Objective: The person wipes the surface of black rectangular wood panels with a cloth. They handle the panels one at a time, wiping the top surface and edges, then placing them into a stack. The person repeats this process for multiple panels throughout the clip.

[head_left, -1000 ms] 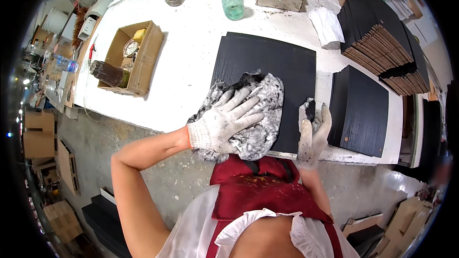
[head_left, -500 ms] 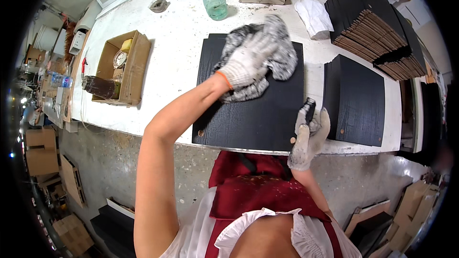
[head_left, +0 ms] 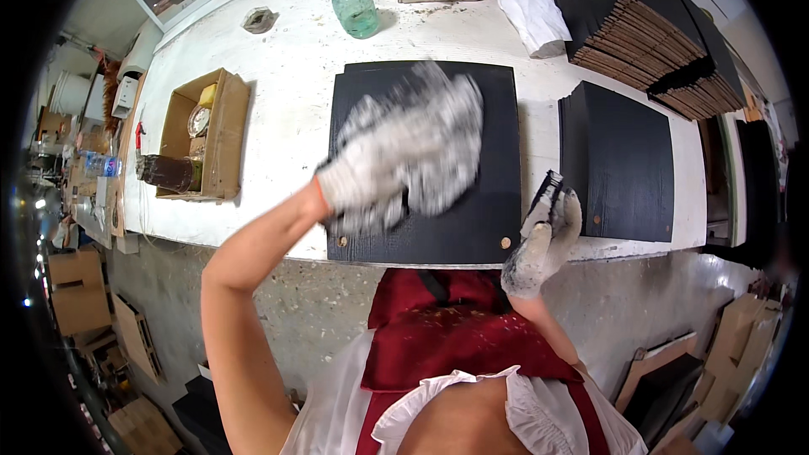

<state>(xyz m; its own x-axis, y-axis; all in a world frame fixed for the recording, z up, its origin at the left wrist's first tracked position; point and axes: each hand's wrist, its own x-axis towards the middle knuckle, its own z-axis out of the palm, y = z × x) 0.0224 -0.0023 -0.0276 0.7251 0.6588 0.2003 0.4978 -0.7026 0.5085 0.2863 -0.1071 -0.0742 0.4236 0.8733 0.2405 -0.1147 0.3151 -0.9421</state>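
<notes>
A black wood-grained board point(head_left: 459, 232) lies flat near the table's front edge, with round holes or plugs in its near corners; another black edge shows beneath it. My left hand point(head_left: 371, 170), in a white knit glove with an orange cuff, is closed on a crumpled black-and-white rag point(head_left: 451, 147) over the board. Hand and rag are smeared by motion. Beside the board's near right corner, my right hand point(head_left: 543, 240) wears a stained pale glove. Between its thumb and fingers is a small black object point(head_left: 549, 190), its kind unclear.
Black boards point(head_left: 628, 168) are stacked at the right, with a taller stack point(head_left: 640, 42) behind. A cardboard box point(head_left: 227, 139) stands left on the white table point(head_left: 282, 118). Toward the back are a green-capped bottle point(head_left: 356, 13), a glass ashtray-like dish point(head_left: 259, 20) and a white cloth point(head_left: 533, 21).
My left hand has swept the rag toward me and to the left across the board. My right hand stays near the board's corner with the small black object. The view has shifted slightly.
</notes>
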